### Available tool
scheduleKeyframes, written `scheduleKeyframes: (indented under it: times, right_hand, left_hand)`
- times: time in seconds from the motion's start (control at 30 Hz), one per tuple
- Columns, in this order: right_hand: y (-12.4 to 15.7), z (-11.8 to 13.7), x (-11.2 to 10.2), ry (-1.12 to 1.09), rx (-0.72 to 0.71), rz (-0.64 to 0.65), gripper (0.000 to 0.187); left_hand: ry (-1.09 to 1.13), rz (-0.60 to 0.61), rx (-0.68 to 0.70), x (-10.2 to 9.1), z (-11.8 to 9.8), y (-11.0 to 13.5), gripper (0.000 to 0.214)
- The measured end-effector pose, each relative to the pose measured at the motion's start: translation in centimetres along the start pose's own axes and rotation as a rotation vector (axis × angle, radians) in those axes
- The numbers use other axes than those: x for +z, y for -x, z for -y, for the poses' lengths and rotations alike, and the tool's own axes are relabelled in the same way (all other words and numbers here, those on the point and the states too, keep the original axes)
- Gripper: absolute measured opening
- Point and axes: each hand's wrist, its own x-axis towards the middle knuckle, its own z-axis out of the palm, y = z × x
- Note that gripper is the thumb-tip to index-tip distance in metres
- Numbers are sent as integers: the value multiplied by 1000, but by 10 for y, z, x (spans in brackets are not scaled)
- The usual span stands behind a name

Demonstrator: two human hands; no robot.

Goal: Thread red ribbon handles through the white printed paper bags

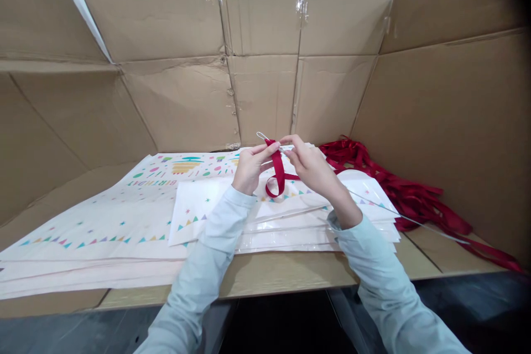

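Note:
Near the middle of the view, my left hand (251, 167) pinches a dark red ribbon (279, 168) between thumb and fingers. The ribbon hangs below the fingertips in a curl. A thin white cord or wire with a looped end (261, 135) sticks up at the top of the ribbon. My right hand (309, 163) is closed at the fingertips beside it, around the thin white length that runs to the loop. Under both hands lie white printed sheets in clear plastic (290, 235). Exactly how cord and ribbon meet is hidden by the fingers.
A stack of large white birthday-print sheets (103, 210) covers the left of the table (290, 276). At the right lies a heap of red ribbons (398, 199), with a thin pale line (431, 228) across it. Cardboard walls (174, 99) close in the back and both sides.

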Motion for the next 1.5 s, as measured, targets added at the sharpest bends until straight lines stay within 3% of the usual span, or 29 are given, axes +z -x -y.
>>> scheduleKeyframes:
  times: [0.3, 0.6, 0.77, 0.87, 0.93, 1.07, 1.17, 1.27, 1.37, 1.43, 1.5]
  right_hand:
    - [-6, -3, -2, -332, 90, 88, 30]
    - [-6, -7, -4, -371, 129, -44, 30]
    - [-2, -8, -11, -282, 61, -84, 29]
    - [1, -25, -26, -111, 22, -123, 25]
    - [-1, -43, -48, 81, 31, -148, 24]
    - [-17, -79, -120, 550, 229, -202, 26]
    - [-25, -87, -180, 810, 370, -312, 32]
    - [-23, -80, -225, 864, 215, -482, 46]
    - [-13, -65, -240, 802, 108, -547, 52]
    - [-3, -52, -230, 713, 68, -499, 46]
    - [11, -42, -204, 522, 98, -364, 36]
  left_hand:
    - [116, -107, 30, 11, 8, 2, 27]
    - [114, -104, 26, 14, 8, 5, 33]
    - [64, -45, 39, 16, 7, 7, 35]
    - [-124, 34, 93, 14, 9, 7, 52]
    - [-360, 63, 129, 12, 15, 7, 63]
    - [-1099, 203, 244, 13, 38, 13, 43]
    - [-1531, 326, 300, 14, 58, 29, 48]
    - [-1732, 374, 392, 8, 73, 53, 58]
    - [-1828, 371, 501, -9, 78, 79, 59]
    - [-1859, 389, 530, -23, 75, 93, 58]
    - [-1863, 421, 525, -34, 67, 102, 56]
